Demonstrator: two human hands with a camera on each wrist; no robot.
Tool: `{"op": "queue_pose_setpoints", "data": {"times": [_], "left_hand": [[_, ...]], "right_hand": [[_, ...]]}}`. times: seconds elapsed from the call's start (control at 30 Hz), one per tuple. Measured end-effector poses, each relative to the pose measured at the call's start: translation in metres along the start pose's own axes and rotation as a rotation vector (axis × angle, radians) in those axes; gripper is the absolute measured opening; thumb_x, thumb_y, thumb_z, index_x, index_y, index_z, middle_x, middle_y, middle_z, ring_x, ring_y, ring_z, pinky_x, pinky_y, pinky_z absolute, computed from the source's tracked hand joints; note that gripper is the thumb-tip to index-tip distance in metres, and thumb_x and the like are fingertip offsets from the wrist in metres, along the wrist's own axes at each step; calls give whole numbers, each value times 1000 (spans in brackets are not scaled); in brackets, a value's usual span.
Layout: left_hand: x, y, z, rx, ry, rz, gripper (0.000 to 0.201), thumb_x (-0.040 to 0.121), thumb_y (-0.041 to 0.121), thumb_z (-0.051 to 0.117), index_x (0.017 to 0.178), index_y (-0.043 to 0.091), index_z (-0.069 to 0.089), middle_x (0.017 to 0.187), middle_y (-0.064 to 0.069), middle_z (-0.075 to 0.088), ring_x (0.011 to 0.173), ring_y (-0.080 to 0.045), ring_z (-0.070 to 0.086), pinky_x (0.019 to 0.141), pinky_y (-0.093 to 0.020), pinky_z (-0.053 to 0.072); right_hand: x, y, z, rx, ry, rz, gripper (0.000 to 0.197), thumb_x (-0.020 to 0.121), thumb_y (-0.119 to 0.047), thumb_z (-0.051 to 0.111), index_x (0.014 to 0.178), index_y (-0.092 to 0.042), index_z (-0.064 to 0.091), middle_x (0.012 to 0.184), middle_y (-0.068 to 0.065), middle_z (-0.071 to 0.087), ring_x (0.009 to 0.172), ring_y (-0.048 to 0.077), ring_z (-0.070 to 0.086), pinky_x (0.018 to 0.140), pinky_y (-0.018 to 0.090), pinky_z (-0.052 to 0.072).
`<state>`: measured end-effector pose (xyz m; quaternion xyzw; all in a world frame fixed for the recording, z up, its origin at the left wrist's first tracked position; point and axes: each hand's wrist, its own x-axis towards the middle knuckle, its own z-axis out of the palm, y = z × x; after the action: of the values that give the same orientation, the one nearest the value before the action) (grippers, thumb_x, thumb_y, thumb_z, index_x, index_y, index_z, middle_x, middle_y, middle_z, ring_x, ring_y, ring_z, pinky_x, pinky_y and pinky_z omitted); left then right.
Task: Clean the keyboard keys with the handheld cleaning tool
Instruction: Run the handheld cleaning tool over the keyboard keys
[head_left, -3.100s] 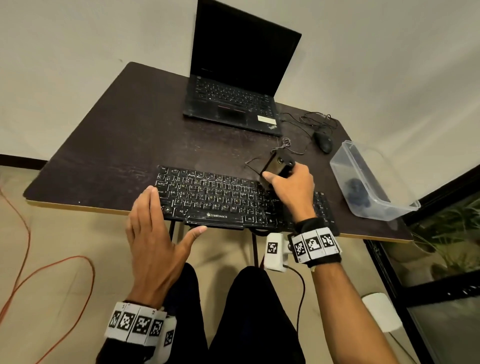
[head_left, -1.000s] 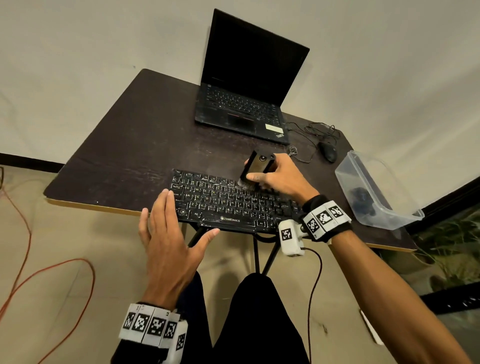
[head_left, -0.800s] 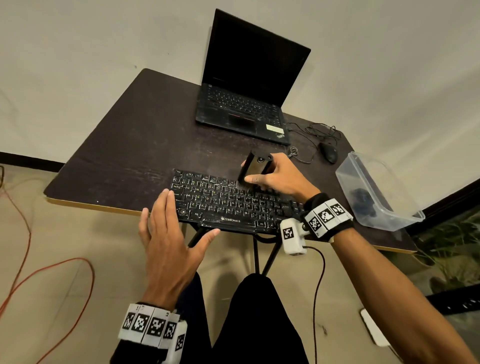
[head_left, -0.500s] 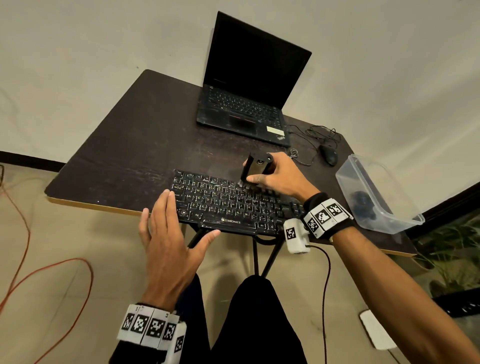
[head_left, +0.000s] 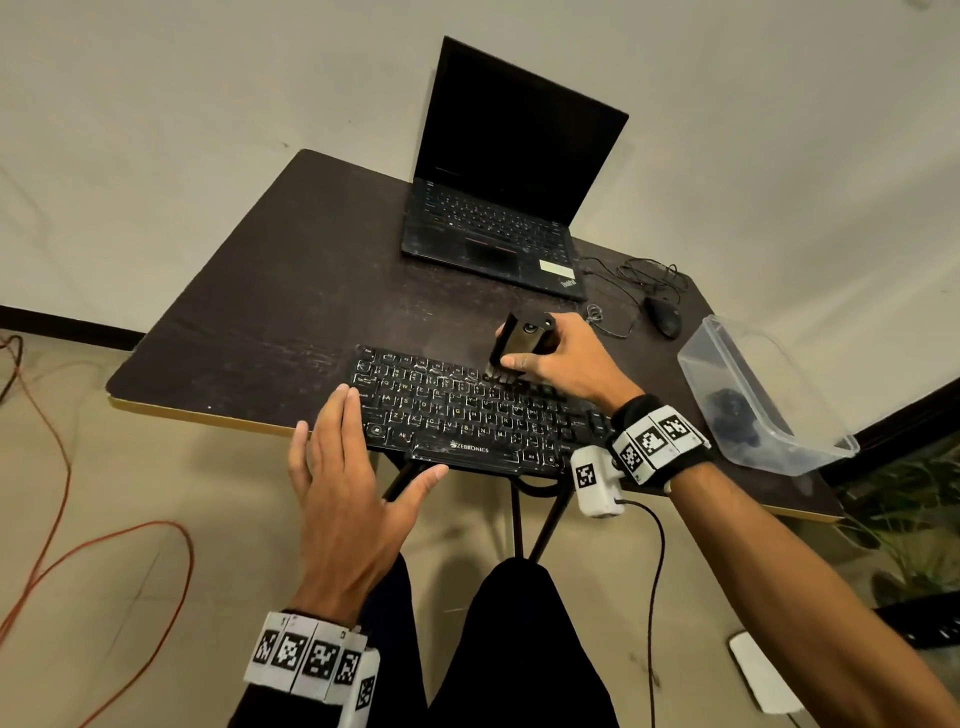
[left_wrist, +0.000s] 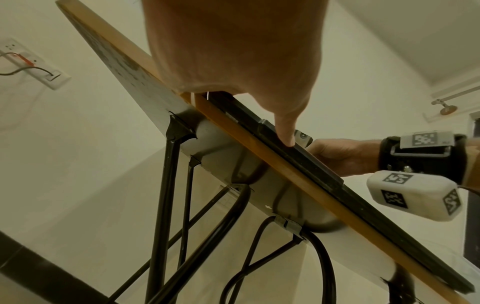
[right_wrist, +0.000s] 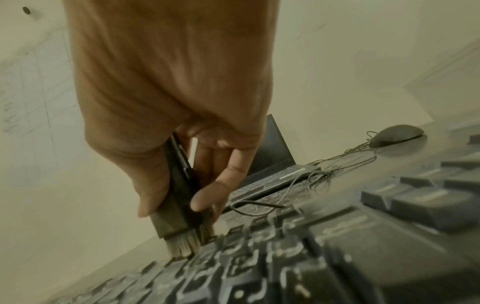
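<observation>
A black keyboard (head_left: 457, 410) lies along the near edge of the dark table (head_left: 291, 312). My right hand (head_left: 558, 358) grips a small black cleaning brush (head_left: 519, 340) upright over the keyboard's top row. In the right wrist view the brush (right_wrist: 179, 197) stands with its pale bristles (right_wrist: 185, 244) down on the keys (right_wrist: 259, 267), thumb and fingers pinching its body. My left hand (head_left: 348, 467) lies flat with straight fingers on the keyboard's left end. In the left wrist view its thumb (left_wrist: 285, 131) presses the keyboard's front edge (left_wrist: 311, 164).
An open black laptop (head_left: 498, 192) stands at the back of the table. A black mouse (head_left: 662, 314) with a coiled cable lies to its right. A clear plastic tub (head_left: 753, 400) sits at the right edge. Orange cable (head_left: 67, 551) trails on the floor at left.
My right hand has carried the brush leftwards along the keyboard's top rows since three seconds ago, with small strokes in the last second. The left hand has stayed on the keyboard's left end.
</observation>
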<state>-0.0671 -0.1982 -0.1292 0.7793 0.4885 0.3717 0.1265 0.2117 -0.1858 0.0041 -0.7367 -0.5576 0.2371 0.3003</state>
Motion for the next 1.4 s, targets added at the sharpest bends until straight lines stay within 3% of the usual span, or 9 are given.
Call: {"op": "queue_pose_setpoints", "data": {"times": [0.13, 0.2, 0.37, 0.5, 0.63, 0.97, 1.1, 1.3, 1.4], "left_hand": [[1, 0, 0, -12, 6, -5, 114, 84, 81, 54, 160, -1, 32, 166, -12, 35, 155, -26, 36, 131, -52, 17], [1, 0, 0, -10, 3, -11, 114, 84, 82, 54, 160, -1, 32, 166, -12, 36, 155, -26, 35, 131, -52, 17], [0, 0, 0, -24, 10, -5, 114, 84, 82, 54, 161, 0, 32, 166, -11, 36, 155, -25, 35, 131, -52, 17], [0, 0, -1, -19, 2, 0, 113, 85, 81, 54, 161, 0, 32, 166, -11, 36, 155, -24, 35, 131, -52, 16], [1, 0, -1, -29, 14, 4, 112, 85, 80, 55, 161, 1, 32, 166, -11, 37, 155, -25, 36, 131, -51, 16], [0, -1, -1, -30, 9, -2, 111, 85, 79, 58, 160, 0, 33, 166, -10, 36, 155, -24, 35, 130, -54, 19], [-1, -1, -1, -30, 7, 0, 111, 86, 80, 55, 160, 0, 33, 166, -10, 36, 155, -25, 36, 130, -55, 20], [0, -1, 0, -21, 0, -1, 112, 86, 81, 54, 160, 0, 33, 167, -10, 35, 155, -25, 35, 130, -53, 18], [0, 0, 0, -35, 8, -7, 111, 86, 80, 55, 161, 1, 32, 167, -10, 34, 156, -24, 34, 130, -53, 18]], "right_hand": [[-1, -3, 7, 67, -84, -7, 33, 91, -10, 83, 122, -14, 74, 104, 0, 80, 71, 5, 73, 60, 29, 59], [3, -1, 10, 87, -15, 12, 30, 90, -11, 84, 118, -14, 75, 99, 2, 81, 64, 4, 70, 57, 30, 55], [-2, -5, 17, 61, -71, -7, 31, 89, -16, 86, 118, -18, 76, 105, 0, 82, 81, 24, 77, 65, 37, 62], [2, -5, 16, 8, 25, 22, 35, 84, -29, 89, 116, -24, 76, 99, -1, 83, 81, 35, 78, 74, 55, 66], [-1, -11, 22, 6, -48, 3, 35, 87, -25, 88, 119, -22, 75, 106, -1, 81, 90, 32, 78, 78, 52, 66], [1, -13, 20, 17, 22, 4, 52, 68, -56, 86, 110, -27, 77, 102, -5, 82, 92, 16, 79, 89, 52, 64], [2, -7, 18, 29, 48, 3, 33, 81, -35, 91, 110, -26, 78, 102, -6, 82, 94, 15, 79, 92, 51, 63], [7, -10, 21, -129, 153, 32, 30, 82, -31, 91, 108, -22, 78, 102, -5, 81, 95, 15, 76, 93, 48, 61], [1, -14, 20, -49, 3, -43, 29, 84, -25, 89, 111, -25, 79, 103, -5, 82, 96, 12, 77, 95, 48, 61]]}}
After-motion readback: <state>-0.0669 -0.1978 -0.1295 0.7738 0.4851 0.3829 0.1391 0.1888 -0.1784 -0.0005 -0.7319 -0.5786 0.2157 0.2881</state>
